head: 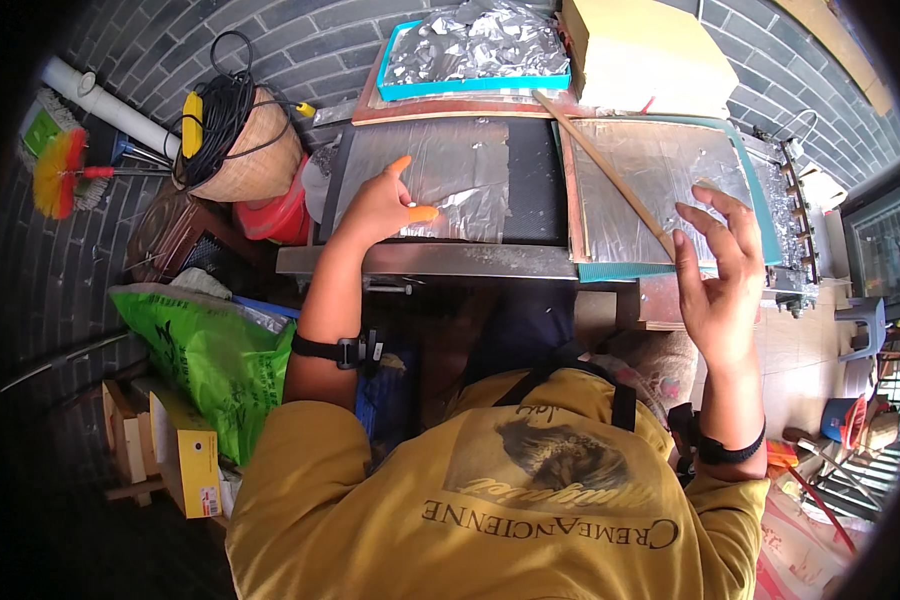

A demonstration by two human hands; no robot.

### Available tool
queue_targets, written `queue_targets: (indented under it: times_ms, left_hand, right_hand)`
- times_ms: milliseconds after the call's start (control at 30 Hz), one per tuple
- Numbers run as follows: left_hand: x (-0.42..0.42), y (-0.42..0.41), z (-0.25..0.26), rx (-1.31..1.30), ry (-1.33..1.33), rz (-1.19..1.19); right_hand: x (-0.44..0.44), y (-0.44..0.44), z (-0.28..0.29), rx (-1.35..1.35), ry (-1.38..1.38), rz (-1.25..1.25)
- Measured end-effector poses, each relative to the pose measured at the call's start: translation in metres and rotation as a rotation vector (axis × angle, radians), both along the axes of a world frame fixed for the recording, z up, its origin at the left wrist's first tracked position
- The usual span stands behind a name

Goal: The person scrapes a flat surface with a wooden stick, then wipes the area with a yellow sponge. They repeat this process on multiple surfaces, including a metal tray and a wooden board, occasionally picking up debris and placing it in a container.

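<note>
Orange finger cots cover two fingertips of my left hand (390,201), which is spread over a silvery foil sheet (450,165) on a dark textured mat (532,195). One covered finger is at a crinkled part of the foil; whether it touches cannot be told. My right hand (720,270) hovers with curled, parted fingers at the right, near the lower end of a thin wooden stick (615,176). That stick lies slantwise across a second stack of foil sheets (660,165) on a teal corrugated mat (757,202). No grip on the stick is plain.
Behind the mats stands a turquoise tray (476,88) heaped with crumpled foil scraps (480,45), beside a pale yellow block or box (652,56). A metal edge (435,260) bounds the worktop in front. At left are a basket (259,154) with coiled black cable and a green plastic bag (202,360).
</note>
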State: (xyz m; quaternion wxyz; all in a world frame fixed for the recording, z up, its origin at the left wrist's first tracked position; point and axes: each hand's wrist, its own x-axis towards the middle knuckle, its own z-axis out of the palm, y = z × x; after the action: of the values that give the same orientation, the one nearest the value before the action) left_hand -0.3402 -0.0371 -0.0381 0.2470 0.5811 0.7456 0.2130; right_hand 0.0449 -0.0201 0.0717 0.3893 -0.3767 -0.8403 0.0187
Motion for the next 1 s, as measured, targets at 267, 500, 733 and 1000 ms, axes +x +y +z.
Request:
queue_targets:
  times_ms: [267, 500, 733, 1000]
  left_hand:
    - [-0.002, -0.016, -0.009, 0.002, 0.049, 0.162]
    - [0.048, -0.005, 0.002, 0.183, 0.105, 0.146]
    - [0.077, 0.007, -0.005, 0.109, 0.198, 0.147]
    - [0.092, 0.011, 0.003, 0.051, 0.241, 0.203]
  right_hand:
    - [0.007, -0.002, -0.003, -0.04, 0.025, -0.036]
    - [0.004, -0.006, -0.007, -0.079, 0.021, -0.023]
    - [0.015, -0.01, -0.006, -0.05, 0.035, -0.048]
    - [0.028, -0.012, -0.008, -0.043, 0.073, -0.106]
